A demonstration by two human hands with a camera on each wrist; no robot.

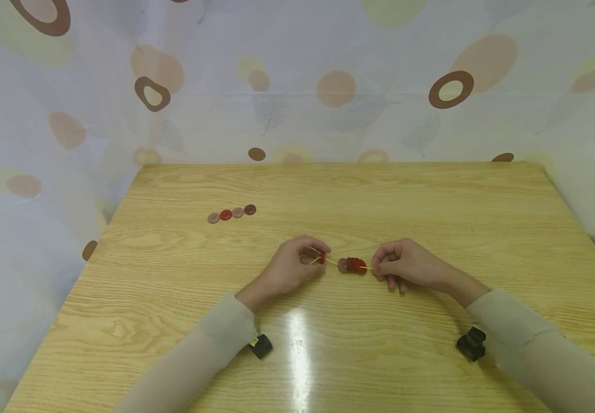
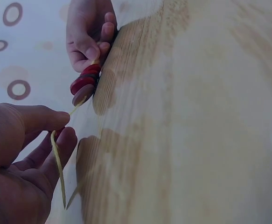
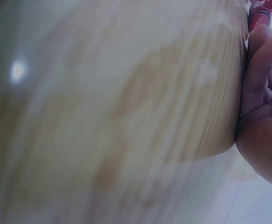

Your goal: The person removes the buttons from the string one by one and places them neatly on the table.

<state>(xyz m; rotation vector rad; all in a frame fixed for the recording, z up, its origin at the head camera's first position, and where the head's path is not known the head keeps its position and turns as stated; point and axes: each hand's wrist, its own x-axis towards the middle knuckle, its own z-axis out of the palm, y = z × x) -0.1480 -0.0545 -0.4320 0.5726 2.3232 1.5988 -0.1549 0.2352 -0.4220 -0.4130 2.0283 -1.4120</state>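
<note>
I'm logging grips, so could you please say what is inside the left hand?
The left hand pinches a red button and yellow string; its fingertips partly cover the button, hiding where the string meets it.

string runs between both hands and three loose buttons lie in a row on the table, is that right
Wrong count: the head view shows four loose buttons in a row on the table. The string runs between the left hand and right hand.
</note>
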